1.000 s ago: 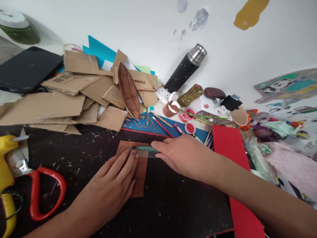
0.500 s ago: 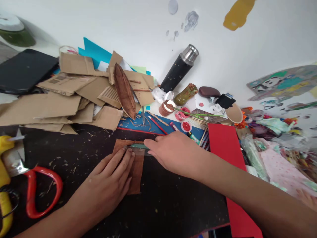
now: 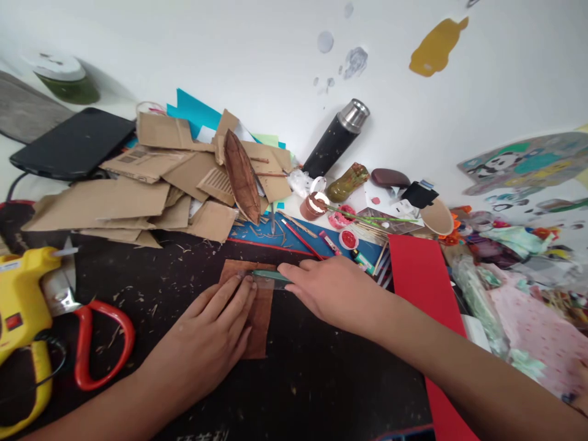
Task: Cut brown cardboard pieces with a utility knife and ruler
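Blackish-brown tabletop (image 3: 331, 373), strewn with pale scraps, spans the lower middle of the head view, with a white wall (image 3: 257, 55) across the top. Flat tan cardboard pieces (image 3: 133, 199) are heaped left of upper centre. Just left of the frame's middle, a rectangular reddish-brown sheet (image 3: 260, 324) lies on the tabletop; the left hand (image 3: 206, 334) presses down on it with fingers outstretched, close together, while the right hand (image 3: 331, 291) pinches a slim green tool (image 3: 270, 275) over its upper end. Right of centre, a small white-rimmed round pot (image 3: 348, 239) holds something bright red. At upper left, a white-lidded jar (image 3: 68, 86) shows dark green inside. The left edge cuts off a yellow plastic glue gun (image 3: 27, 288). A see-through strip (image 3: 265, 283) under the left fingertips is partly covered, and the tool's tip is hard to make out.
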The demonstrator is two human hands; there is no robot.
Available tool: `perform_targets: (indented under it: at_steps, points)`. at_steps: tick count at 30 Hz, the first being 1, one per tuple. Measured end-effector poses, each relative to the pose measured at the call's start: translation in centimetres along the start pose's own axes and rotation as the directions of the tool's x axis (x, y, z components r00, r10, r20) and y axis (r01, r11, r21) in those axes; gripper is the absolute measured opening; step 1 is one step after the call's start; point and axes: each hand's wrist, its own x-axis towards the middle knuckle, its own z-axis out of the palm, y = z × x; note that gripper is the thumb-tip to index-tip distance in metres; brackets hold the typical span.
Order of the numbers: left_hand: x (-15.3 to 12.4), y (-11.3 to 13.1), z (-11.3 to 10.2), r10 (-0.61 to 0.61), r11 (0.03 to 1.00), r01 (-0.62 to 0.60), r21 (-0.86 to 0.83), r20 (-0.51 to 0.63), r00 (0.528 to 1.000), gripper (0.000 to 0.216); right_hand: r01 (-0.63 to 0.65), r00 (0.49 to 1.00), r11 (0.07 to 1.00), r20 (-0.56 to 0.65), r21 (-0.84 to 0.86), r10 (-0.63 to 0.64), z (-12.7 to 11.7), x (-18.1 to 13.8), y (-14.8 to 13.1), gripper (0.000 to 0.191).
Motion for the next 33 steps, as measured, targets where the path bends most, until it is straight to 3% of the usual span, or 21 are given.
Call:
perform_targets:
  at_steps: [19, 33]
  points:
    - [0.38, 0.06, -0.2, 0.005, 1.0, -0.005, 0.006, -0.035, 0.999, 0.059, -0.004, 0.998, 0.999, -0.056, 0.037, 0.006, 0.88, -0.49, 0.61, 0.033]
    - [0.06, 0.03, -0.05, 0.003, 1.0, -0.003, 0.007, -0.011, 1.0, 0.057, -0.01, 1.0, 0.999, -0.025, 0.032, 0.011, 0.93, 0.22, 0.29, 0.036]
